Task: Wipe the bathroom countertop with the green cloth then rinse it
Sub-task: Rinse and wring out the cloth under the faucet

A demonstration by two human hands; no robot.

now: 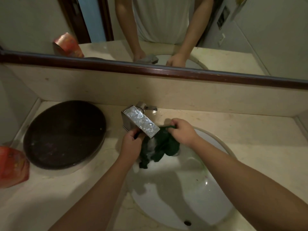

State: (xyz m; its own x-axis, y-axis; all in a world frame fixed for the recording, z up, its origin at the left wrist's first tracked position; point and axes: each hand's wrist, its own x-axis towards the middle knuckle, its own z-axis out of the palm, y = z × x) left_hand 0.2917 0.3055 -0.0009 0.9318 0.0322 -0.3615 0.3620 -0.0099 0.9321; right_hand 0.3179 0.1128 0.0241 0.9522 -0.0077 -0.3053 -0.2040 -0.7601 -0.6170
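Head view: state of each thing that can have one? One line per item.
green cloth: wet, bunched, held under the spout over the sink
faucet: running, water hitting the cloth
left hand: gripping the cloth's left edge
right hand: gripping the cloth's upper right edge
sink: drain open, no standing water
round dark tray: lying flat on the countertop
red bag: crumpled, at the counter's left edge

Both my bare forearms reach up from the bottom of the frame and converge near its middle. My left hand [130, 144] sits just left of centre, fingers curled shut into a pinching fist, knuckles toward the upper right. My right hand [182, 131] is slightly higher and to the right, wrist bent, fingers closed in a tight grip, thumb on top.
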